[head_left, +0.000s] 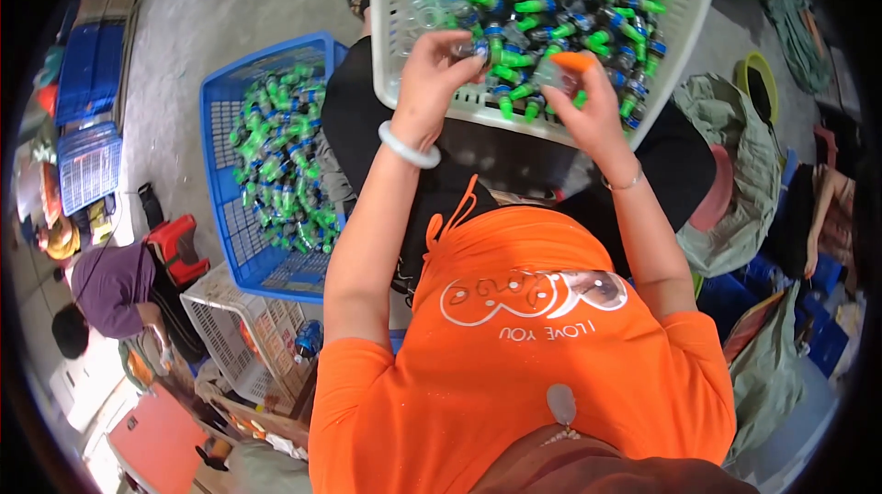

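Just above a heap of small plastic pieces with bright green tips (570, 7), the right hand's fingers (562, 101) pinch a small clear plastic piece (556, 80) (something orange covers one fingertip); the left hand (439, 76) curls its fingers, grip unclear. Around the heap stands a white perforated plastic crate (388, 62); leftward, a blue one (228, 246) holds similar pieces.

The person's left hand (434, 80) and right hand (588, 106) work above a white crate (691, 7) full of small green-topped pieces (551, 11), the right one pinching a clear piece (557, 78). To the left stands a blue basket (217, 140) of similar pieces; farther left, someone in a purple shirt (115, 287) bends over.
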Action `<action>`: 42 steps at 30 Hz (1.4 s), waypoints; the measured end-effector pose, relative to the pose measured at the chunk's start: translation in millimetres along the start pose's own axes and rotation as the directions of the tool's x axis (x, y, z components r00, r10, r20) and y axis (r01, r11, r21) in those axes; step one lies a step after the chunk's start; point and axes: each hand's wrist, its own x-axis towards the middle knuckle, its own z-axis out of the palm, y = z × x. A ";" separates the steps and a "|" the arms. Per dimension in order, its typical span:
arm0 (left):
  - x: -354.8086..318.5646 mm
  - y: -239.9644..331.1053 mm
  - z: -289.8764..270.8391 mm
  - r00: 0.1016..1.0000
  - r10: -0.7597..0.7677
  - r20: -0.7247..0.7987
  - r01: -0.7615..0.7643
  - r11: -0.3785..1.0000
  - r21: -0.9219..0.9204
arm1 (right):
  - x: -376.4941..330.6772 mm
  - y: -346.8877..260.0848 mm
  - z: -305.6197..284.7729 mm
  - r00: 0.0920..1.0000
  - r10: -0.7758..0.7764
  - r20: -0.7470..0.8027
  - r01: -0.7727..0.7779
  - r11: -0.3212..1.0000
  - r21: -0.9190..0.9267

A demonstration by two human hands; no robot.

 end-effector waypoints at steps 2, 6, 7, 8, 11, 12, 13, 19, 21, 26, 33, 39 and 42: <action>-11.0 1.4 5.3 0.994 -0.101 0.049 0.105 0.990 -0.095 | 4.8 -9.6 -1.7 0.999 -0.016 0.051 0.017 1.000 -0.011; -27.8 -1.3 9.2 0.973 -0.115 0.199 0.128 0.990 -0.055 | 7.0 -19.5 -12.0 0.975 -0.067 0.213 0.069 0.998 -0.002; -30.2 -1.3 8.4 0.958 -0.141 0.248 0.143 0.990 0.011 | 7.0 -20.6 -15.3 0.969 -0.070 0.237 0.074 0.997 -0.007; -35.0 -1.6 7.6 0.941 -0.173 0.292 0.157 0.985 0.075 | 4.6 -21.8 -17.0 0.961 -0.071 0.265 0.077 0.997 -0.010; -42.1 -6.1 11.2 0.937 -0.119 0.329 0.050 0.976 0.211 | 4.3 -18.1 -16.5 0.933 -0.226 0.280 0.259 0.962 -0.087; -42.9 -8.1 13.3 0.942 -0.022 0.334 -0.078 0.955 0.285 | 2.1 -17.5 -16.2 0.907 -0.306 0.290 0.352 0.928 -0.123; -38.9 -8.7 15.3 0.933 0.086 0.348 -0.216 0.910 0.354 | 2.6 -16.7 -16.8 0.906 -0.307 0.291 0.355 0.927 -0.126; -57.2 -17.1 19.7 0.894 0.259 0.366 -0.418 0.778 0.469 | 2.1 -14.2 -20.1 0.865 0.032 0.501 -0.034 0.999 -0.005; -62.2 -16.4 20.1 0.853 0.355 0.382 -0.519 0.647 0.559 | 0.1 -14.4 -19.0 0.817 0.146 0.557 -0.164 0.986 -0.018; -71.5 -16.9 18.7 0.943 0.166 0.287 -0.299 0.801 0.518 | 1.2 -24.8 -13.4 0.876 -0.039 0.480 0.081 0.994 -0.067; -73.4 -8.4 13.0 0.931 -0.033 0.362 -0.065 0.965 0.254 | 3.3 -30.7 -24.6 0.770 -0.336 0.542 0.506 0.840 -0.198; -75.0 -8.0 10.7 0.913 0.120 0.389 -0.295 0.854 0.429 | -16.4 -13.0 -6.4 0.801 -0.022 0.599 0.041 0.999 -0.017; -84.5 -7.7 4.2 0.940 0.112 0.321 -0.240 0.887 0.395 | -22.9 -13.0 6.7 0.757 0.093 0.647 -0.168 0.984 0.055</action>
